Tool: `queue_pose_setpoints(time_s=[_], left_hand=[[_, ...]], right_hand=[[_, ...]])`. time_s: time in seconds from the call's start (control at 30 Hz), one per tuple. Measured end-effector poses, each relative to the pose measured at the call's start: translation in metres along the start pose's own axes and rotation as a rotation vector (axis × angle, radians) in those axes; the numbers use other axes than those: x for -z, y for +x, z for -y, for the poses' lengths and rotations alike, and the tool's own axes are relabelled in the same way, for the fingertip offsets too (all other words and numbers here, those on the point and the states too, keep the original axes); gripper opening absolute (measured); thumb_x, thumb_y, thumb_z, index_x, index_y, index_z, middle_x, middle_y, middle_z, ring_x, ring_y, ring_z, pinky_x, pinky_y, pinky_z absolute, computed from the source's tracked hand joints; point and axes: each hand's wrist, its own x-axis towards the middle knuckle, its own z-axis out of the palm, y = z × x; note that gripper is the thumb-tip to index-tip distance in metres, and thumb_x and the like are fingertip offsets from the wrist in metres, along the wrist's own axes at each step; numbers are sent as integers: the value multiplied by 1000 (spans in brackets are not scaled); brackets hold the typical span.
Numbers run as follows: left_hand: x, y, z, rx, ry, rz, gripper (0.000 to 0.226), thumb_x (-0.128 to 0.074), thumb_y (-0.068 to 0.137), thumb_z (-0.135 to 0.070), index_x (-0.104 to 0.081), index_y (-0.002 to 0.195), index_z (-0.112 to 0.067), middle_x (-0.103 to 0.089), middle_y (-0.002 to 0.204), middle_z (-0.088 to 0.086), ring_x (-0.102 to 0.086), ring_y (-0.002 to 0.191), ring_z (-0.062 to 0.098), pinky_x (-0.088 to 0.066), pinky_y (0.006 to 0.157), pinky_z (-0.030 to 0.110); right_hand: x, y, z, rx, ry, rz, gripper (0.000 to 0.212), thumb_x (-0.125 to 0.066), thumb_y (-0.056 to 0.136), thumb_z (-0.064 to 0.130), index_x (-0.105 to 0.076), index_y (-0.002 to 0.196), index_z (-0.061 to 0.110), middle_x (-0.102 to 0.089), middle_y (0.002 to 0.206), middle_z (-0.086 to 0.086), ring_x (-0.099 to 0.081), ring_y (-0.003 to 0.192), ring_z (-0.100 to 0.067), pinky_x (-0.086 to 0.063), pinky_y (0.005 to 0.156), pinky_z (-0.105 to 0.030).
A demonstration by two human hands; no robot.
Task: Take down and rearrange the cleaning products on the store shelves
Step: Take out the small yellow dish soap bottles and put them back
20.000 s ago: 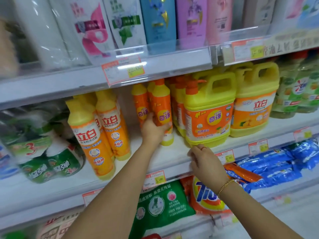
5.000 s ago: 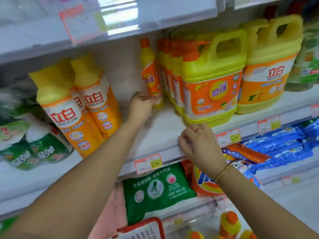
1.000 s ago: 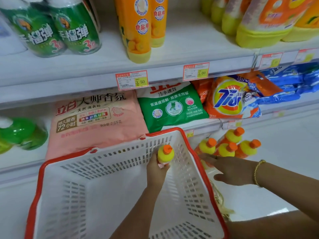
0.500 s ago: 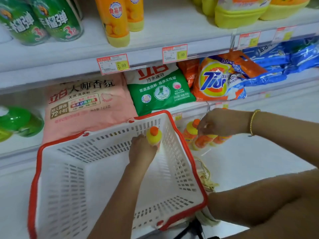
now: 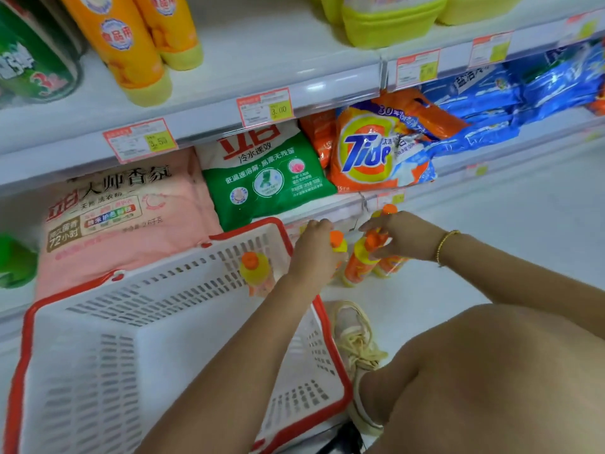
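Orange caps top the small yellow bottles (image 5: 391,266) standing on the white floor (image 5: 491,244) at the foot of the shelves, just right of the basket (image 5: 284,235). The left hand (image 5: 312,253) reaches across the basket's red rim, and its fingers (image 5: 317,224) curl round an upright bottle (image 5: 339,244) just outside that rim. The right hand (image 5: 404,237), with a gold bracelet (image 5: 447,244) at the wrist, comes in from the right. Its fingers (image 5: 371,227) pinch the top of a tilted bottle (image 5: 358,263) whose base is near the floor. The other floor bottles are partly hidden behind this hand.

Inside the white slotted basket a lone bottle (image 5: 253,268) stands against the far wall. On the lowest shelf lie a pink bag (image 5: 124,217), a green bag (image 5: 265,178), an orange Tide bag (image 5: 370,152) and blue bags (image 5: 523,99). Price tags (image 5: 265,106) hang on the edge of the shelf above, which carries tall orange bottles (image 5: 124,44). A laced shoe (image 5: 355,335) sits just beside the basket's right side, and a bare knee fills the lower right corner.
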Motion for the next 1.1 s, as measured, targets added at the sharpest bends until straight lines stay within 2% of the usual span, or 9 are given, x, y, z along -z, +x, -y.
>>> queue_pose_setpoints(time_s=[0.1, 0.2, 0.3, 0.43, 0.6, 0.7, 0.83, 1.0, 1.1], left_hand=[[-20, 14, 0, 59, 80, 91, 60, -76, 80, -19, -47, 131, -6, -52, 127, 16, -52, 117, 33, -43, 96, 42], [-27, 24, 3, 81, 74, 57, 49, -74, 82, -19, -51, 123, -4, -56, 121, 17, -54, 113, 33, -45, 92, 42], [-28, 28, 4, 113, 87, 89, 55, -80, 76, -20, -50, 119, -3, -58, 116, 18, -55, 110, 34, -45, 86, 40], [-29, 31, 1, 134, 111, 79, 54, -80, 74, -16, -51, 118, -4, -61, 116, 18, -57, 109, 34, -45, 86, 39], [-6, 15, -14, 125, 26, 44, 56, -81, 71, -20, -55, 119, -12, -62, 115, 9, -58, 107, 28, -48, 84, 35], [32, -3, -38, 56, -89, -14, 54, -84, 66, -22, -57, 114, -22, -62, 105, -1, -58, 97, 19, -47, 77, 29], [107, -37, -74, -57, -169, -156, 55, -86, 62, -23, -58, 108, -36, -58, 96, -18, -56, 86, 2, -43, 66, 16], [200, -76, -118, -298, -231, -491, 54, -82, 60, -28, -62, 109, -38, -62, 99, -20, -58, 92, 1, -52, 83, 29], [238, -80, -131, -413, -228, -648, 52, -79, 61, -29, -60, 109, -38, -62, 97, -21, -58, 90, -5, -51, 81, 22]], right_hand=[[-35, 0, -10, 14, 177, -136, 77, -81, 71, 25, -44, 138, 18, -56, 131, -3, -54, 115, -20, -32, 85, -16], [-65, 4, -21, -50, 343, -268, 84, -83, 66, 18, -39, 138, 17, -58, 128, -6, -57, 110, -25, -40, 89, -25], [-88, 9, -27, -98, 402, -335, 74, -83, 65, 20, -46, 128, 17, -63, 113, -7, -61, 97, -28, -46, 78, -32], [-95, 8, -25, -135, 424, -398, 64, -83, 64, 24, -54, 120, 16, -66, 103, -5, -61, 92, -25, -43, 73, -30], [-68, -14, -15, -113, 360, -481, 60, -84, 61, 36, -58, 113, 19, -64, 93, 1, -59, 85, -19, -34, 65, -26], [-34, -35, 3, -79, 364, -576, 60, -81, 57, 45, -59, 108, 20, -65, 91, 1, -57, 81, -18, -43, 68, -31], [23, -66, 30, 8, 428, -729, 54, -84, 60, 38, -59, 106, 28, -66, 96, 8, -61, 90, -12, -53, 76, -33], [100, -99, 76, 201, 523, -1026, 55, -87, 59, 24, -54, 103, 32, -61, 90, 28, -58, 90, 10, -47, 73, -5], [138, -97, 99, 342, 564, -1145, 56, -88, 60, 26, -55, 104, 29, -61, 91, 29, -59, 89, 11, -45, 75, -3]])
